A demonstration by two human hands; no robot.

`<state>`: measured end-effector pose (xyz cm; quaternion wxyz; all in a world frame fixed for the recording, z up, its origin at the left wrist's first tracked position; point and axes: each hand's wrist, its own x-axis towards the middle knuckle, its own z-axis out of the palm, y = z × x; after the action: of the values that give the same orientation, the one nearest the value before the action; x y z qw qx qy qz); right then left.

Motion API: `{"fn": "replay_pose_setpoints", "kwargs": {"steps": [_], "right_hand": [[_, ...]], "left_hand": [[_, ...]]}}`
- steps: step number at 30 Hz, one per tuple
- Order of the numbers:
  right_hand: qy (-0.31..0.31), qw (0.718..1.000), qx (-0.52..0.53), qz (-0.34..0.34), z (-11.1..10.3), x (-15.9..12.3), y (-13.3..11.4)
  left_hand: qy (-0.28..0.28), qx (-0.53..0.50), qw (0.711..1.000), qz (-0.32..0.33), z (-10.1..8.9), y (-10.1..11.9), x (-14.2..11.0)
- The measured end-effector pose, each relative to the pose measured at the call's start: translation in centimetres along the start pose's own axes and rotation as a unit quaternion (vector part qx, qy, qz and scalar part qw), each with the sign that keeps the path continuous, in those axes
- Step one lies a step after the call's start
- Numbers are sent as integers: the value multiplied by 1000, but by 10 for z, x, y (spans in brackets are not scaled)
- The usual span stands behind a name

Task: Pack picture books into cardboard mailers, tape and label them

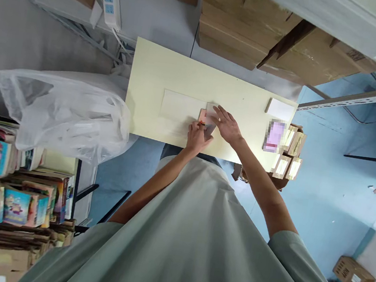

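Observation:
A long, pale sheet of paper (180,107) lies flat on the cream tabletop (156,69). At its right end is a small booklet with a pink-orange cover (203,114), partly under a whitish, see-through flap (212,110). My left hand (198,138) is closed at the booklet's near edge, fingers curled; its fingertips are partly hidden. My right hand (228,126) is open, with outstretched fingers lying over the flap's right side. The hands are close together and cover part of the booklet.
A white box (279,109) and a blurred purple item (274,136) lie at the table's right end. Small cartons (294,142) stand beyond it. A plastic bag (69,112) touches the left side, above stacked books (16,205). Large cartons (230,39) and a power strip (111,3) are behind.

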<state>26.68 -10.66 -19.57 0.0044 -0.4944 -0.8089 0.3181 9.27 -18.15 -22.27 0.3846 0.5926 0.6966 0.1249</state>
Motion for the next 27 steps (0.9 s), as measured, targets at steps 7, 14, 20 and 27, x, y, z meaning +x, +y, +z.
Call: {"fn": "replay_pose_setpoints", "kwargs": {"steps": [7,14,20,27], "right_hand": [[-56,997,-5,-46,-21,32,6],[-87,994,-37,-62,-48,64,8],[-73,995,-54,-51,-39,88,-2],[-27,999,-44,1,-2,111,-23]], "left_hand": [[15,-81,996,40,-15,-16,-12],[58,-74,995,-16,-23,-19,-46],[80,-103,990,-62,-31,-28,-63],[19,-15,976,-216,-39,-56,-43]]}}
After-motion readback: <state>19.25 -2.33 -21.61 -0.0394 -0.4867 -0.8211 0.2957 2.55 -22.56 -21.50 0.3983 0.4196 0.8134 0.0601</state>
